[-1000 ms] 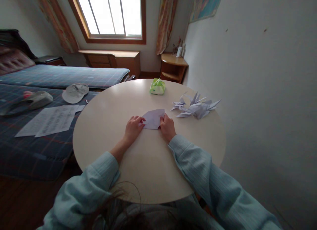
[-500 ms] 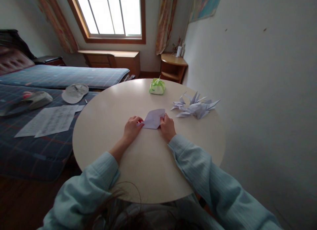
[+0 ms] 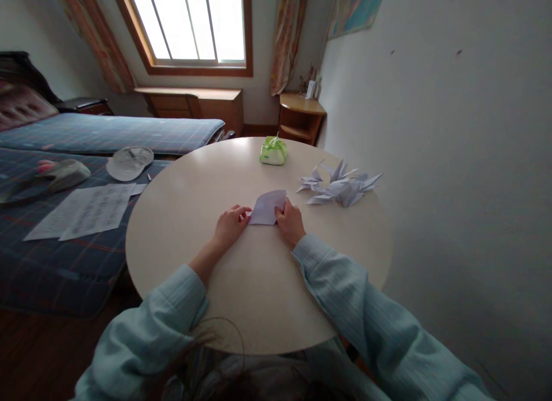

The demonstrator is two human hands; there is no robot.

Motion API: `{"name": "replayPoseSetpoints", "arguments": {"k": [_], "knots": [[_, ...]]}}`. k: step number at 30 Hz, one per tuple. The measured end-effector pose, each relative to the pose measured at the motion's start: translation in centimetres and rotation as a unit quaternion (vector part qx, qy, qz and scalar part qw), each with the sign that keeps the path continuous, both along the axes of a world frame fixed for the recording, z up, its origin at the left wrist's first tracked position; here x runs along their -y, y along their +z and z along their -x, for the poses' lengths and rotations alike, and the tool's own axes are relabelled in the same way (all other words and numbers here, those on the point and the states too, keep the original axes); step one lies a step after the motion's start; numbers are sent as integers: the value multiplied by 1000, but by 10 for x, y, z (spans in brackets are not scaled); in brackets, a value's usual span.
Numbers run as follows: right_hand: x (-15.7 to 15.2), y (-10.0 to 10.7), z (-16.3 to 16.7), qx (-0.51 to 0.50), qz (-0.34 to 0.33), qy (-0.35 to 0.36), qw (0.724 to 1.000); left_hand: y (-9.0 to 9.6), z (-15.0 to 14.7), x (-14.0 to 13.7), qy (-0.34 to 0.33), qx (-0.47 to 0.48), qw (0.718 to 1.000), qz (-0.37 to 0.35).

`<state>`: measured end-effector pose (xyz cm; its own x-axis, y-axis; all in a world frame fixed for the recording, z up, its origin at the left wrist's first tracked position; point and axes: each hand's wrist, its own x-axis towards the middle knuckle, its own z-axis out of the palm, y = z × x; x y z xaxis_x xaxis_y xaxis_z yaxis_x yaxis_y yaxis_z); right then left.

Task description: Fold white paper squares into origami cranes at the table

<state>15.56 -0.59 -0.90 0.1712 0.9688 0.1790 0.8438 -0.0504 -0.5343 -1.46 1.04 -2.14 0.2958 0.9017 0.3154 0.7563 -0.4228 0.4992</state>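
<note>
A folded piece of white paper (image 3: 265,207) is held between my two hands just above the middle of the round table (image 3: 259,291). My left hand (image 3: 232,223) pinches its left corner between thumb and fingers. At the right edge, my right hand (image 3: 291,221) grips the sheet, with the thumb on its face and the other fingers hidden behind it. Several folded paper cranes (image 3: 340,188) lie in a cluster on the table, to the right of and beyond my right hand.
A green tissue pack (image 3: 273,151) sits near the table's far edge. On the bed (image 3: 86,274) at left lie printed sheets (image 3: 92,211), a cap (image 3: 129,163) and a grey bag-like item (image 3: 69,174). A white wall (image 3: 466,176) runs close along the right.
My right thumb has shifted slightly left, further over the paper's face. The paper's fold outline looks a little different; both hands stay in nearly the same place.
</note>
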Motion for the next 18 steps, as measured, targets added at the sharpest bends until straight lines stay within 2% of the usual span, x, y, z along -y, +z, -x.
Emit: {"name": "replayPoseSetpoints", "arguments": {"k": [5,10,16,18], "knots": [[5,1,3,30,14,27,999,0,-1,1,-23,-20,1000,0],[5,0,3,44,20,21,999,-2,-2,1,-21,6,999,-48],[0,-3,-1,-17,-10,-7,1000,-2,-1,2,-123,33,992,-21],[-2,-5,-3,-51,-33,-8,998,0,-1,3,-138,33,990,-24]]}}
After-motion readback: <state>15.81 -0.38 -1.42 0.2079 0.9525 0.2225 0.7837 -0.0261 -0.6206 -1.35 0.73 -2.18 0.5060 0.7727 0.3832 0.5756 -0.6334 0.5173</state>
